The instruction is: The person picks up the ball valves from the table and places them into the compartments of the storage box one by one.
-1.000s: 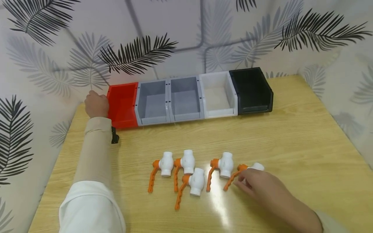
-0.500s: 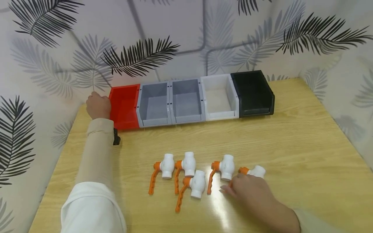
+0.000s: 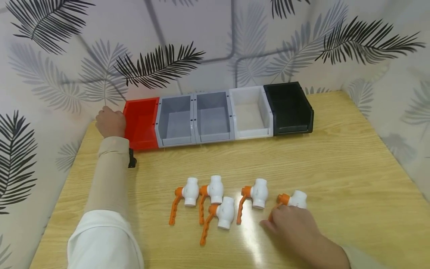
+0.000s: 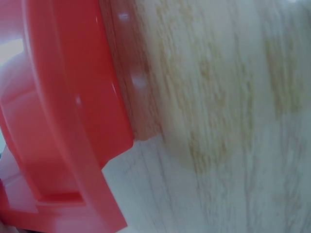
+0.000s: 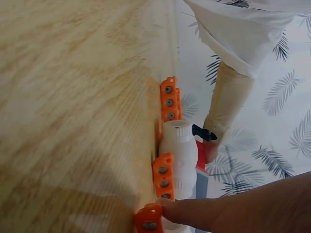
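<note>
Behind the wooden table (image 3: 188, 160) rises a pale wall (image 3: 205, 22) with printed leaves, and against it stand, side by side, the red bin (image 3: 142, 145), two grey bins (image 3: 178, 141), the white bin (image 3: 253, 132) and the black bin (image 3: 293, 129). Left hand (image 3: 111, 122) is bent into a compact form beside the outer wall of the red bin; whether its fingers clasp the rim, one cannot tell.

Right hand (image 3: 297, 228) lies over the rightmost valve (image 3: 297, 200), which rests on the table, apart from the four other valves (image 3: 190, 191). In the right wrist view one finger (image 5: 187, 211) touches an orange handle (image 5: 150, 213); the rest of the fingers are hidden, so one cannot tell if they grasp it.

The step seems to be the handling of this valve by its handle. To do it well, thumb and fingers should meet the handle from opposite sides, close to the white body, because a hold at the thin end would probably let the valve turn. Any sideways move should be small, since the next valve lies near on the left.
</note>
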A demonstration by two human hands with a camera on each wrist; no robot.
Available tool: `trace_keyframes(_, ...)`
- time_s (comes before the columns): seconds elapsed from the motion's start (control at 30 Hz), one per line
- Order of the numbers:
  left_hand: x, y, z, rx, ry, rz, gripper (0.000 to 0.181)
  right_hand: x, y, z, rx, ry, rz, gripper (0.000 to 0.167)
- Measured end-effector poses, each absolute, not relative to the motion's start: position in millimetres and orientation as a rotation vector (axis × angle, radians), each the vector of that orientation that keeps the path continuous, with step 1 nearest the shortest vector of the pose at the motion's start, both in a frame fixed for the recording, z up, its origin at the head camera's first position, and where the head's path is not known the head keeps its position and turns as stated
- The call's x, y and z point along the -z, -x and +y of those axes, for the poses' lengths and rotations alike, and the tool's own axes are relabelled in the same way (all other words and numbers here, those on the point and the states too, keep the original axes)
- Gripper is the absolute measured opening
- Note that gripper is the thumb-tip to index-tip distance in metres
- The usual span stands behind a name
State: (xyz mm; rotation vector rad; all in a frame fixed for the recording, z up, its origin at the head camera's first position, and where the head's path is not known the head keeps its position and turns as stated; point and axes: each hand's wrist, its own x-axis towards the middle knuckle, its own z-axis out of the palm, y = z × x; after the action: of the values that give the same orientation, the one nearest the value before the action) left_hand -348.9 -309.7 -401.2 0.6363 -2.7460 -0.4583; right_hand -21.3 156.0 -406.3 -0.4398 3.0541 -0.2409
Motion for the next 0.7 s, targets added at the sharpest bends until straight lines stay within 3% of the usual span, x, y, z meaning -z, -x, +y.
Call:
trace_keyframes(0.23,405,351,-312,0.478,-0.657,-2.757,0.044,400,13,165,0.313,0.314,2.958,0.029)
trace_keyframes(0.47,407,355,-316,0.439,-0.672,-2.779,0.046,405,11,183,0.209,0.327,2.989,0.008)
trace_keyframes(0.7,393,343,-304,0.446,-0.663,-2.811,0.049,408,17,208,0.254,0.308,3.032,0.022)
